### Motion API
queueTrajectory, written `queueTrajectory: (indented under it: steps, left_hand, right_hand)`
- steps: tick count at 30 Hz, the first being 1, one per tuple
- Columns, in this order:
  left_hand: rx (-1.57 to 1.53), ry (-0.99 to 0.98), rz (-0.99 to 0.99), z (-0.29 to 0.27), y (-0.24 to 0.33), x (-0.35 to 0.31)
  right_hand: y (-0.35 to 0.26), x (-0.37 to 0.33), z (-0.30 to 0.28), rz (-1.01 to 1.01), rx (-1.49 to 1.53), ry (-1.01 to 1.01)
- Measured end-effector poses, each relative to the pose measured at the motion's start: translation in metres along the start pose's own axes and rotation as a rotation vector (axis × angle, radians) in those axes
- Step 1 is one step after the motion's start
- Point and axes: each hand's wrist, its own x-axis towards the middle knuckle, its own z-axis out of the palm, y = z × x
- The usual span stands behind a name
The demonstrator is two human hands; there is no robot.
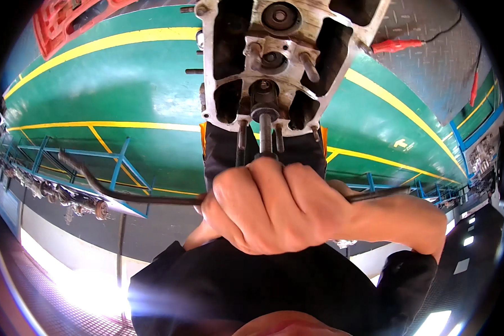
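A metal cylinder head [336, 61] with studs and dark ports is at the top middle. A valve spring compressor reaches it: its threaded rod [266, 134] ends in a dark cup [264, 98] seated over the lowest round opening. My right hand [280, 204] is closed in a fist around the compressor at the rod's near end. A long dark bar [145, 199], bent up at its left end, runs sideways behind this fist and shows again on its right. Of my left hand [201, 234], only a little skin shows; its fingers are hidden behind the right one.
Green floor [134, 95] with yellow lines [123, 124] spreads around. Blue metal frames [117, 162] stand at left, with metal parts beside them. A red plastic case [67, 25] lies at the upper left. On a grey metal plate at the upper right is a red-handled clip [397, 45] with a cable.
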Motion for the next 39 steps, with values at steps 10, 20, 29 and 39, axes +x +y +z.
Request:
queueTrajectory:
  steps: [10, 20, 29, 39]
  left_hand:
    - [-0.016, 0.010, -0.079, -0.006, 0.003, 0.000]
    - [-0.087, -0.047, -0.348, -0.010, 0.019, 0.010]
    - [-0.068, -0.026, -0.126, 0.003, 0.010, 0.011]
    - [0.096, 0.082, 0.152, 0.006, 0.004, 0.013]
  right_hand:
    - [0.021, 0.018, -0.007, -0.249, -0.076, -0.083]
    - [0.036, 0.025, -0.018, -0.390, 0.001, -0.242]
    - [0.042, 0.030, -0.019, -0.754, 0.061, -0.399]
    - [0.010, 0.007, -0.021, -0.104, 0.130, -0.334]
